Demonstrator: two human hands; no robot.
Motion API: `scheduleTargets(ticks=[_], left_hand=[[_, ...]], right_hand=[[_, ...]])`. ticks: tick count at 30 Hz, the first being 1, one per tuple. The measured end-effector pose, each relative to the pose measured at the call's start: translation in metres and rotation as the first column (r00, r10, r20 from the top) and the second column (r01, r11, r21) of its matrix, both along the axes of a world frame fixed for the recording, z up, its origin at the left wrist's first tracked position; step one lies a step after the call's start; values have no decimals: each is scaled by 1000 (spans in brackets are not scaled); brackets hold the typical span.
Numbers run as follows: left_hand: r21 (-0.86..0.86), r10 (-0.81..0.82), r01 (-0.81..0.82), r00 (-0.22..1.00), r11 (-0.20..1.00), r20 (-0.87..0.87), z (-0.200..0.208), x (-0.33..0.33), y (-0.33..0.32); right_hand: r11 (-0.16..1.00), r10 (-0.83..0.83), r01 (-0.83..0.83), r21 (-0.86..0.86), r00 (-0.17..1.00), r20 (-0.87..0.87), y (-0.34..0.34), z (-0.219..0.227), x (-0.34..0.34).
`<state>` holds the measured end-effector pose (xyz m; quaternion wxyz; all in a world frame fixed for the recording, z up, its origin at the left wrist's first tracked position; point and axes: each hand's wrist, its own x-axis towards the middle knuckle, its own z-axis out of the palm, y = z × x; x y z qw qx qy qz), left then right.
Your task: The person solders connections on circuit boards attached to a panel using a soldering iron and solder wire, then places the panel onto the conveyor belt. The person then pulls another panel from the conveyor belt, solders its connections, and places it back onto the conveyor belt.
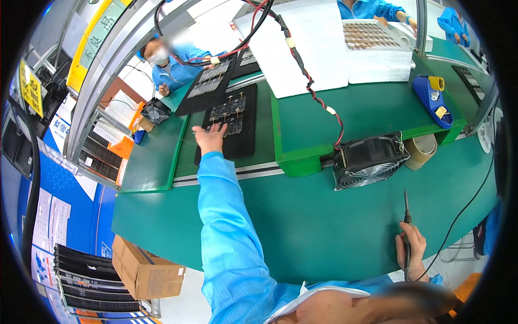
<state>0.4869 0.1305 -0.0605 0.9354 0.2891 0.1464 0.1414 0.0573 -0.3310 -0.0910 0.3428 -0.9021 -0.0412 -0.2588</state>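
Note:
My left hand [209, 139], its fingers spread, reaches out over the near edge of a black tray [244, 141]. On that tray lie several dark circuit boards [229, 110]; my fingertips are close to the nearest one, and I cannot tell whether they touch it. My right hand [413, 245] is wrapped round the handle of a soldering iron [407, 208], low over the green table [302, 227]. The iron's thin tip points away from me, and its dark cable trails off to the right.
A black fan [369, 162] stands ahead of my right hand, with a paper-coloured tape roll [421, 151] beside it. Behind are a green shelf [324, 121], white foam boxes [305, 48] and a blue soldering stand [431, 100]. Red and black wires hang centrally. A masked co-worker [178, 70] sits far left.

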Motion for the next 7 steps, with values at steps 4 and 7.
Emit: scheduleTargets(ticks=[4,7], left_hand=[[-3,70,-70,993,998,98,-18,6,39],[192,-135,80,945,978,296,-39,6,69]], right_hand=[[1000,4,-4,-20,1000,-8,-1,-1,-1],[999,30,-28,38,998,-55,-6,-9,-5]])
